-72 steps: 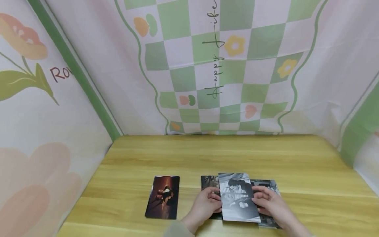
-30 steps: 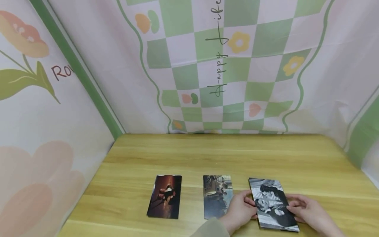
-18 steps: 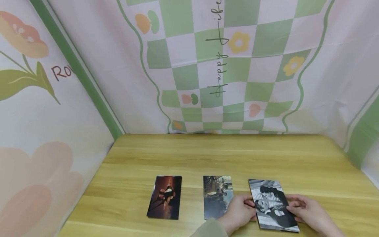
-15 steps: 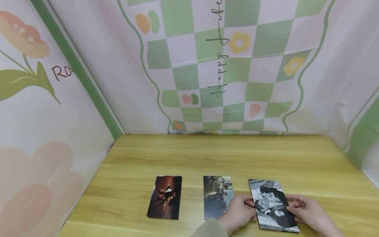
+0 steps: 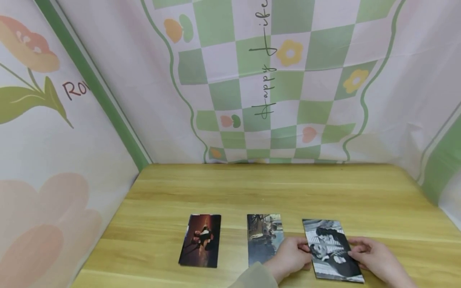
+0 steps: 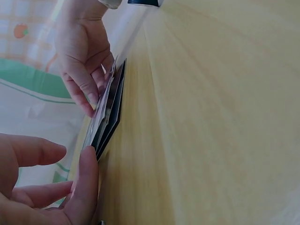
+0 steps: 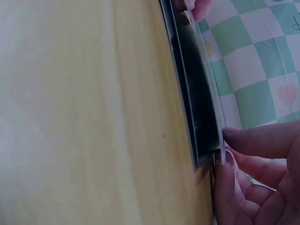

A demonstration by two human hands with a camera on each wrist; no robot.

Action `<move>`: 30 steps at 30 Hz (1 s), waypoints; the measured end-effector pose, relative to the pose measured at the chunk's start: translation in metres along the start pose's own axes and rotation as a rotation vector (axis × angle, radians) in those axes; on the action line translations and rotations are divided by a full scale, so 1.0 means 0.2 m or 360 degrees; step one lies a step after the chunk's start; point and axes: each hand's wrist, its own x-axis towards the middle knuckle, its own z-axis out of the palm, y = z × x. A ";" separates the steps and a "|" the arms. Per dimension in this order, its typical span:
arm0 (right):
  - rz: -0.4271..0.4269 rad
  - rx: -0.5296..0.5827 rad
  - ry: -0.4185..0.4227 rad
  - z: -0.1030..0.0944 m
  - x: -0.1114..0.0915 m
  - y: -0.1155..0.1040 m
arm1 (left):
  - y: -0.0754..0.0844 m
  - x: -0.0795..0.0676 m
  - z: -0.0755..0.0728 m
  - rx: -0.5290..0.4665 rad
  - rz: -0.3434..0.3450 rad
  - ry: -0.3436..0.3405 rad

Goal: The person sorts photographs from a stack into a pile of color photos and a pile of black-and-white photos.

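Observation:
A black-and-white photo card (image 5: pixel 333 250) lies on top of another card at the right of the table, with a dark gap between the layers in both wrist views. My right hand (image 5: pixel 376 256) pinches the photo's right edge, one digit on its face and others below in the right wrist view. My left hand (image 5: pixel 291 254) is at its left edge: one fingertip (image 6: pixel 88 157) touches the edge, while another digit stands apart in the air. The left hand partly covers a bluish colour photo card (image 5: pixel 264 236) in the middle. A dark reddish photo card (image 5: pixel 200 240) lies at the left.
The cards sit in a row along the near part of the wooden table (image 5: pixel 216 188). Behind it hangs a green-and-white checked cloth (image 5: pixel 284 88), and a floral cloth wall (image 5: pixel 47 152) stands at the left.
Both hands have carried the black-and-white photo rightward from over the middle card and lowered it onto the right card. During the last second hands and cards have hardly moved.

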 end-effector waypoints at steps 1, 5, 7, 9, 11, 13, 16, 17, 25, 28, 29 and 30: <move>-0.0006 -0.0023 0.0010 0.00 0.00 0.00 | 0.00 0.00 0.00 0.0012 0.0007 0.0003; 0.0007 -0.0079 0.0016 0.00 0.00 -0.01 | 0.00 0.00 0.00 0.0036 0.0013 0.0014; -0.0013 -0.0137 0.0027 -0.01 0.00 -0.02 | 0.00 0.00 0.01 0.0038 -0.0001 0.0017; -0.0040 -0.0196 0.0039 -0.01 0.00 -0.02 | 0.00 0.01 0.01 0.0043 -0.0016 0.0019; -0.0064 -0.0251 0.0057 -0.01 0.00 -0.02 | 0.00 0.01 0.01 0.0059 -0.0008 0.0032; -0.0079 -0.0275 0.0070 -0.01 0.01 -0.02 | 0.00 0.01 0.01 0.0075 0.0004 0.0036; -0.0079 -0.0288 0.0085 -0.01 0.01 -0.02 | 0.00 0.01 0.01 0.0098 0.0034 0.0049; -0.0076 -0.0290 0.0085 -0.01 0.01 -0.02 | 0.00 0.01 0.01 0.0097 0.0036 0.0051; -0.0077 -0.0300 0.0099 -0.01 0.00 -0.03 | 0.00 0.01 0.01 0.0078 0.0010 0.0024; -0.0100 -0.0304 0.0110 -0.01 -0.01 -0.03 | -0.01 0.01 0.00 0.0072 0.0011 0.0013; -0.0106 -0.0302 0.0111 -0.01 -0.01 -0.03 | -0.01 0.01 0.00 0.0067 0.0008 0.0009; -0.0117 -0.0307 0.0117 -0.01 -0.02 -0.03 | -0.01 0.01 0.00 0.0069 0.0022 0.0010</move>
